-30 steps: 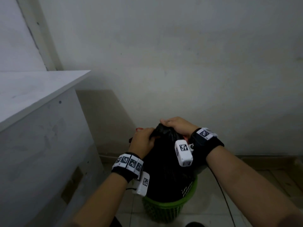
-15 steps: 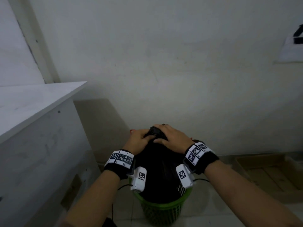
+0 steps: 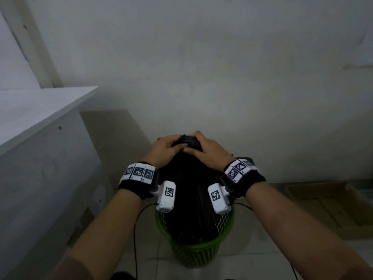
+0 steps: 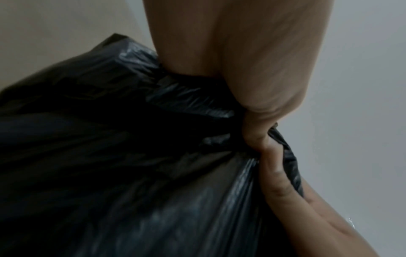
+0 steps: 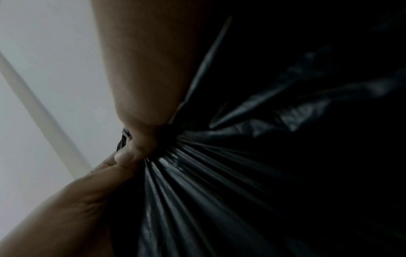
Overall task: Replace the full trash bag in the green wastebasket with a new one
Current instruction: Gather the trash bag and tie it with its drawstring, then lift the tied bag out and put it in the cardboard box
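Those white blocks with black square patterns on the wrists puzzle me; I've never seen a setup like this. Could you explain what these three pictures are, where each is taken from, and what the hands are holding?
No machine here: a person works with bare hands. The white blocks are small cameras strapped to the wrists, with patterned tags on the bands. The wide picture comes from a camera on the person's head, looking down. The other two look along each hand from those wrist cameras.

The left hand and the right hand both grip the gathered neck of a black trash bag, which stands in a green wastebasket on the floor. Up close, the fingers pinch bunched plastic. A white counter is at left, a flat cardboard box at right.
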